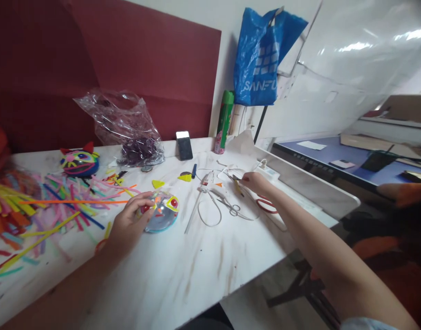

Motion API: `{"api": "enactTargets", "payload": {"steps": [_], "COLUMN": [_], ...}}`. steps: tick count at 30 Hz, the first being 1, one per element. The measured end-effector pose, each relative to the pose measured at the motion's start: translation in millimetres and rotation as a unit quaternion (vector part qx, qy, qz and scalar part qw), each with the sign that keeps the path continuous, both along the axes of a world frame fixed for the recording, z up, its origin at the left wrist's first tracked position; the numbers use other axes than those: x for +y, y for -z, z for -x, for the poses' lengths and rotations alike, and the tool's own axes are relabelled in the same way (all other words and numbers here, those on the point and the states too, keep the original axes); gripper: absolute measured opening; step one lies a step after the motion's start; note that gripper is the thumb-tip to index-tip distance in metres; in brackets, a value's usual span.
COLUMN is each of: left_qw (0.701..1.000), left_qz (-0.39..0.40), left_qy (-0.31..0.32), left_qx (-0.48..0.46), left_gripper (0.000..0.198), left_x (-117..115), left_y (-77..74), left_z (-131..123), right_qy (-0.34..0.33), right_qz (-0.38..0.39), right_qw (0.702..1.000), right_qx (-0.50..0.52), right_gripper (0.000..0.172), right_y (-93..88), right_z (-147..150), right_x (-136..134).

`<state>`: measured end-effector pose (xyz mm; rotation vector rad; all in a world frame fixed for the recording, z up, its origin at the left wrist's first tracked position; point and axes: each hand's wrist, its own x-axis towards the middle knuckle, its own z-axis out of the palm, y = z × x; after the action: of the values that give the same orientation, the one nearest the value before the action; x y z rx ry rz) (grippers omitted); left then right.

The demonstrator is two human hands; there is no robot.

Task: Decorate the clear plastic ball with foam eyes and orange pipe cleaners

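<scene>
My left hand (136, 215) grips the edge of a clear plastic dome (164, 220) on the table. The dome bears a face of yellow-rimmed red eyes and small orange pieces. Over on the right, my right hand (254, 181) reaches across the table with its fingers pinched together. A slim yellow and dark tool (238, 187) lies at those fingertips; whether they hold it is unclear. Nearby are a glue gun (207, 179) with a looped cord, small metal scissors (234, 211) and red-handled scissors (267, 205). Two yellow pieces (158, 184) sit behind the dome.
Many coloured strips (59, 201) cover the left side. A finished-looking cat-face ball (79, 162), a clear bag (138, 133), a phone (184, 145) and a green spray can (225, 121) line the back. A blue bag (256, 59) hangs above; a low partition (309, 178) borders the right.
</scene>
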<state>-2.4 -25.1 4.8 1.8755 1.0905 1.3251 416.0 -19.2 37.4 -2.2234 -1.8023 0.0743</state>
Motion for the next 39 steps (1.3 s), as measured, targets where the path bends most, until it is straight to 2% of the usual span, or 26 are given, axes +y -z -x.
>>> {"api": "enactTargets", "payload": {"steps": [5, 8, 10, 12, 14, 16, 19, 22, 26, 29, 31, 34, 36, 38, 39], "left_qw": [1.0, 1.0, 1.0, 1.0, 0.999, 0.999, 0.997, 0.996, 0.996, 0.997, 0.997, 0.997, 0.998, 0.998, 0.998], "left_qz": [-0.014, -0.019, -0.016, -0.017, -0.025, -0.035, -0.049, -0.067, -0.065, -0.06, -0.061, -0.062, -0.061, -0.058, -0.057], "left_qy": [-0.006, -0.003, -0.002, 0.001, 0.001, -0.004, -0.009, -0.013, -0.017, -0.01, -0.005, -0.004, -0.005, -0.006, -0.007], "left_qx": [0.01, 0.021, 0.024, 0.024, 0.025, 0.031, 0.051, 0.057, 0.053, 0.047, 0.043, 0.034, 0.024, 0.016, 0.014], "left_gripper": [0.023, 0.023, 0.023, 0.022, 0.02, 0.019, 0.018, 0.017, 0.016, 0.016, 0.015, 0.014, 0.014, 0.013, 0.012], "left_x": [-8, -9, -8, -7, -6, -6, -8, -10, -12, -13, -14, -16, -17, -17, -17], "left_y": [-4.1, -5.3, -5.1, -4.3, -3.1, -2.1, -1.7, -2.9, -5.0, -6.2, -7.1, -8.1, -8.3, -8.2, -8.2], "left_z": [-4, -4, -3, -2, -1, -1, -2, -4, -8, -8, -8, -9, -9, -10, -10], "right_qy": [-0.109, -0.13, -0.096, -0.035, 0.018, 0.041, 0.041, 0.029, 0.011, -0.015, -0.022, 0.003, -0.002, -0.056, -0.105], "right_qz": [-0.004, -0.031, -0.053, -0.061, -0.046, -0.005, 0.08, 0.136, 0.148, 0.151, 0.147, 0.129, 0.072, -0.03, -0.09], "right_qw": [0.994, 0.991, 0.994, 0.997, 0.998, 0.998, 0.993, 0.986, 0.982, 0.981, 0.978, 0.976, 0.98, 0.979, 0.971], "right_qx": [0.009, 0.003, -0.004, -0.018, -0.038, -0.054, -0.075, -0.094, -0.113, -0.122, -0.145, -0.174, -0.185, -0.192, -0.193], "right_gripper": [0.025, 0.03, 0.031, 0.033, 0.032, 0.028, 0.017, 0.011, 0.015, 0.03, 0.033, 0.029, 0.019, 0.009, 0.011], "right_y": [13.8, 8.0, -5.1, -21.3, -34.3, -38.9, -28.7, -10.0, 4.8, 11.0, 15.5, 17.7, 12.1, 1.3, -5.0], "right_z": [52, 64, 54, 32, 5, -19, -41, -46, -41, -39, -40, -38, -30, -14, -2], "right_x": [1, -2, -4, -8, -16, -27, -46, -61, -72, -76, -75, -70, -64, -52, -44]}}
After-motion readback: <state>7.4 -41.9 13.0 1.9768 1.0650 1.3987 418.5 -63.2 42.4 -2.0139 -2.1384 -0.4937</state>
